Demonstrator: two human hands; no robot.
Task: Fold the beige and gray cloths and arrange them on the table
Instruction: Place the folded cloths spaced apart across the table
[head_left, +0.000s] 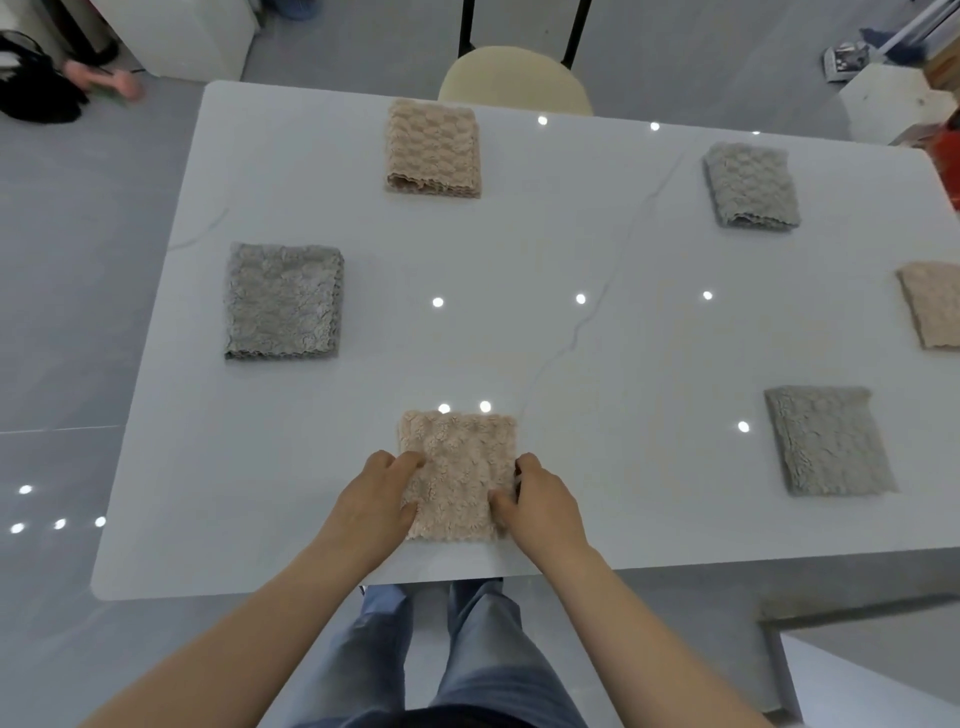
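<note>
- Near beige cloth: folded square, flat on the white table near its front edge.
- Left hand: fingers curled over the cloth's left edge, thumb on top, gripping it.
- Right hand: grips the right edge likewise.
- Five other folded cloths (three gray, two beige) lie well apart around the table.
- Cream chair at the far side.
</note>
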